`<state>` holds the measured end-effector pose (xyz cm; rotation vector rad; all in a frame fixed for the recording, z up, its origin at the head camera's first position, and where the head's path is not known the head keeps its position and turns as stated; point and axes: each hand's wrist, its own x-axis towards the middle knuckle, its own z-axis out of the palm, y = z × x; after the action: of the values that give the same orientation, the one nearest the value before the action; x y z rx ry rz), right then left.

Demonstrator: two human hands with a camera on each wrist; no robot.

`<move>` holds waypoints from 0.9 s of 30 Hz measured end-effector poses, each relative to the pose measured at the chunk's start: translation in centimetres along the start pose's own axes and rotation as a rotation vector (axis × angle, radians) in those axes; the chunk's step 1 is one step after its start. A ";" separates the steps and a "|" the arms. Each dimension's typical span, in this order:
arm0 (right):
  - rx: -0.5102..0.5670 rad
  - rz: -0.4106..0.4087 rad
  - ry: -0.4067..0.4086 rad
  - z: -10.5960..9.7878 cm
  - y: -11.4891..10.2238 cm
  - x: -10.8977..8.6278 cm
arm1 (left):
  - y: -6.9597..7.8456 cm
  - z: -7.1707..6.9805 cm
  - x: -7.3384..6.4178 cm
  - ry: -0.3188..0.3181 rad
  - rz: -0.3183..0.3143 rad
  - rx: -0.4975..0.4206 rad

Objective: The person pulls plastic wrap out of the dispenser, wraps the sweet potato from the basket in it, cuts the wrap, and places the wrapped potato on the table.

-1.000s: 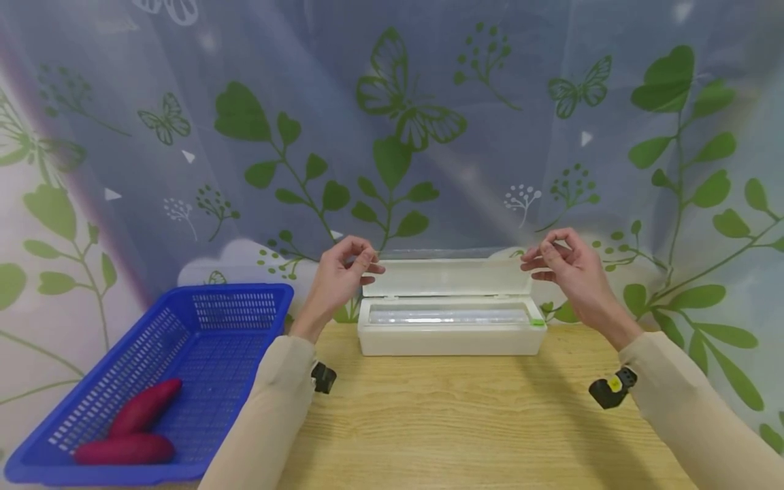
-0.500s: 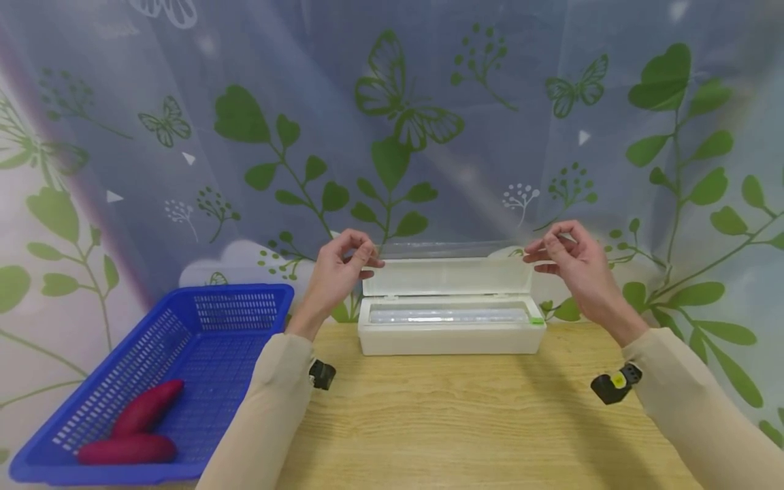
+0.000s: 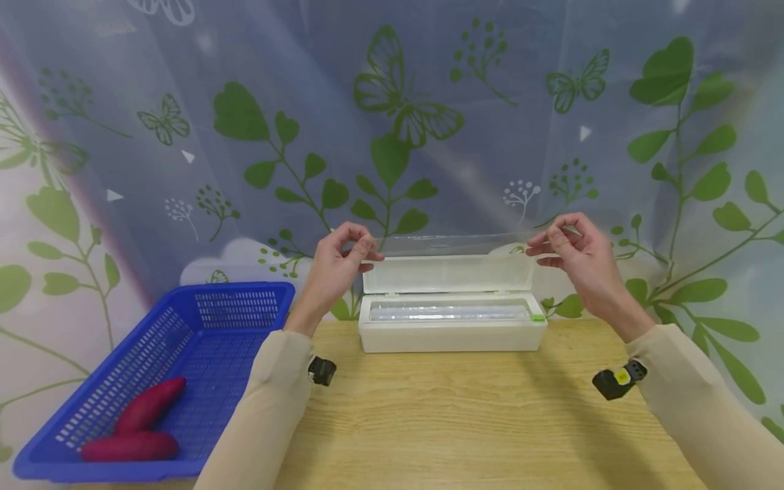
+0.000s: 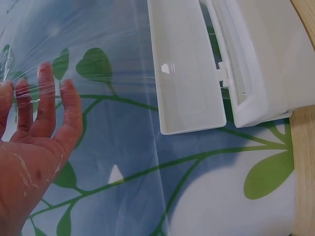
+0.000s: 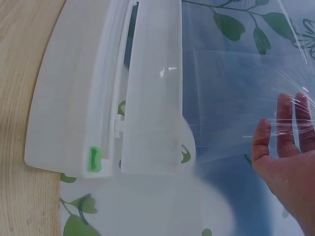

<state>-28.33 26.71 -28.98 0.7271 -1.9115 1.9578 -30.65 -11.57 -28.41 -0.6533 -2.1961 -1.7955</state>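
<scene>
A white cling film dispenser (image 3: 453,339) stands at the back of the wooden table, its lid (image 3: 450,275) raised. Through its window shows the roll (image 3: 450,313), and a small green slider (image 3: 537,318) sits at the right end. Clear cling film (image 3: 453,243) stretches between both hands above the lid. My left hand (image 3: 339,265) pinches one corner between thumb and fingers, while my right hand (image 3: 576,262) pinches the other. In the left wrist view the film (image 4: 113,73) lies over the fingers in creases; the right wrist view shows similar folds in the film (image 5: 236,123).
To the left is a blue plastic basket (image 3: 208,371) holding two red-purple, sweet-potato-like roots (image 3: 131,446). Right behind the dispenser hangs a curtain (image 3: 294,82) printed with leaves and butterflies. Bare wood of the table (image 3: 429,415) lies in front.
Both hands have risen slightly, and the film's upper edge has moved up with them, farther above the lid. Dispenser and basket stay in place.
</scene>
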 end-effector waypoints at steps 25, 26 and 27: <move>0.030 -0.049 0.002 0.0 -1.7 0.3 | 1.8 0.0 -0.1 0.036 0.052 0.012; 0.028 -0.051 0.002 0.1 -1.8 0.3 | 1.9 0.0 -0.2 0.037 0.054 0.014; 0.027 -0.053 0.003 0.1 -1.8 0.2 | 1.9 0.0 -0.2 0.037 0.056 0.016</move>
<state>-27.52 26.71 -27.33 0.7738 -1.8486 1.9545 -29.56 -11.34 -26.85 -0.6653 -2.1440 -1.7474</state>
